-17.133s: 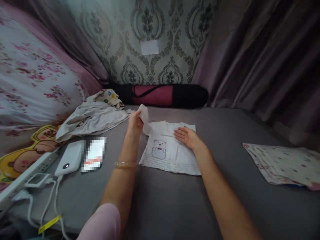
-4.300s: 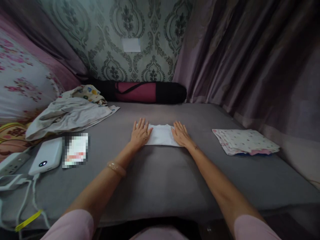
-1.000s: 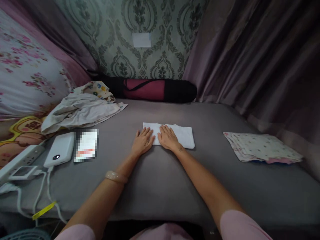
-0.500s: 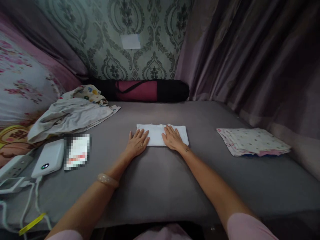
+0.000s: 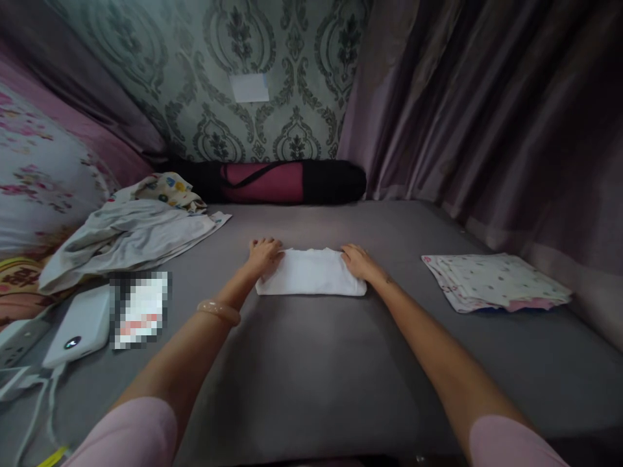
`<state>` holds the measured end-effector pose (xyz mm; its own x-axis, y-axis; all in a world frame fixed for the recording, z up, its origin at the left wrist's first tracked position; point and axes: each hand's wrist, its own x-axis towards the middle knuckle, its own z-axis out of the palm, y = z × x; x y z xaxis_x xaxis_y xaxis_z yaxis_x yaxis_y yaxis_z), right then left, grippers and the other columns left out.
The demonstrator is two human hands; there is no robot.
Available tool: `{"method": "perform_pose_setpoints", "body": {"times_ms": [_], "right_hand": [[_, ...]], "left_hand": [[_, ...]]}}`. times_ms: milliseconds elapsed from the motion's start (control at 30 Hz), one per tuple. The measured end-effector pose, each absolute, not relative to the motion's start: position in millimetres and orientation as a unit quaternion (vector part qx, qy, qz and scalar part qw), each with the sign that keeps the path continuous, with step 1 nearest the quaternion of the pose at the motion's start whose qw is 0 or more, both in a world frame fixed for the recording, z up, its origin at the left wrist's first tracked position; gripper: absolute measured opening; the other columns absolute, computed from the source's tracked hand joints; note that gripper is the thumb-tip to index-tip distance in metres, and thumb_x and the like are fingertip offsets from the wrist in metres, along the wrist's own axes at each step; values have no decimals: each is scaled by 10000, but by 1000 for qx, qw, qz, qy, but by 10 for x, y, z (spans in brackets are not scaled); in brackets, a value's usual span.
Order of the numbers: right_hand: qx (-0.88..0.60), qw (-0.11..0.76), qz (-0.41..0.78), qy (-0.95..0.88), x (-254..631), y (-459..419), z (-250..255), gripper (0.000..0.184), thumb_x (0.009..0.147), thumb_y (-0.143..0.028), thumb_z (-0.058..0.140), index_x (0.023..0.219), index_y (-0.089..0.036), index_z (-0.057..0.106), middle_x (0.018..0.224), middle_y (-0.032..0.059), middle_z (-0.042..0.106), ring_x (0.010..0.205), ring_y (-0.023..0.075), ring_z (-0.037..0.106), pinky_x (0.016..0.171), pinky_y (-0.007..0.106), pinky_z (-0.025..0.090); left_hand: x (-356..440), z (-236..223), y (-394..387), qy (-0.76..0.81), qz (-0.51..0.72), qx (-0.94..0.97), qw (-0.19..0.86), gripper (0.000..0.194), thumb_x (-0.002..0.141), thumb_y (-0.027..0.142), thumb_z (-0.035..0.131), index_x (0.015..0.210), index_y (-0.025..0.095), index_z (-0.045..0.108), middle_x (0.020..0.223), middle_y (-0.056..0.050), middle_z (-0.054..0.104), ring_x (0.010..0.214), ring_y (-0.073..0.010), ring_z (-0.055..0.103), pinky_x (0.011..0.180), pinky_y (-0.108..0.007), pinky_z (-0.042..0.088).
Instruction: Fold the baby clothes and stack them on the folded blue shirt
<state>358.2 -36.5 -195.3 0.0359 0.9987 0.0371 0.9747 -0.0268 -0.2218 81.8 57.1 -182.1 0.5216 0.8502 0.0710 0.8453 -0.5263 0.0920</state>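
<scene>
A folded white cloth (image 5: 311,274) lies as a flat, wide strip on the grey bed-like surface in front of me. My left hand (image 5: 264,255) is at its far left corner, fingers bent over the edge and thumb on the cloth's inner side. At the far right corner, my right hand (image 5: 359,261) has its fingers curled round the edge in the same way. The fingertips of both hands are partly hidden. A pale bangle (image 5: 219,311) circles my left wrist.
To the right lies a stack of folded patterned cloths (image 5: 496,280). At the left are a crumpled light cloth (image 5: 131,230), a white power bank (image 5: 80,327) with cables, and a power strip (image 5: 19,340). A black and red rolled bag (image 5: 263,181) lies along the wall.
Both hands have gone from lying flat on the white cloth to its far corners, with fingers now bent. The cloth's near edge shows fully. The view has shifted slightly.
</scene>
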Motion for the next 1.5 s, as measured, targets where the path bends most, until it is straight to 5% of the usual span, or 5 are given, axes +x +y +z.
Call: {"method": "perform_pose_setpoints", "body": {"times_ms": [300,500,767,1033,1500], "right_hand": [[-732,45,124,-669,3710,-208,-1881,357,902,-269,505,1233,-183,606,1262,130,564,1197,269,498,994,370,367],[-728,60,171,-661,3750,-116,-1779,299,803,-234,604,1086,-166,671,1184,128,610,1075,223,580,883,264,439],[-634,250,318,-659,3891,-301,-1427,180,735,-234,626,887,-139,638,819,32,665,723,133,593,641,225,440],[-550,408,189,-704,3901,-509,-999,240,718,-329,651,885,-157,643,846,30,662,777,161,591,730,291,459],[-476,250,95,-838,3645,-1476,-1917,417,846,-37,400,1155,-214,618,1105,90,630,1071,205,546,939,386,462]], "left_hand": [[864,-1790,844,496,-11,854,159,352,805,334,518,1107,209,650,1116,-98,676,1059,-264,594,936,-390,397],[829,-1784,917,497,16,833,244,285,749,327,571,969,176,670,870,-56,702,836,-209,636,716,-281,461],[595,-1339,800,382,153,810,418,327,674,441,663,851,167,667,788,-30,682,734,-171,619,653,-265,468],[455,-805,581,344,324,845,249,361,767,417,638,1013,154,665,938,-57,695,835,-174,622,733,-281,485],[36,-1788,-359,225,127,962,92,442,774,76,402,1140,224,600,1132,-67,660,1081,-209,562,979,-394,323]]}}
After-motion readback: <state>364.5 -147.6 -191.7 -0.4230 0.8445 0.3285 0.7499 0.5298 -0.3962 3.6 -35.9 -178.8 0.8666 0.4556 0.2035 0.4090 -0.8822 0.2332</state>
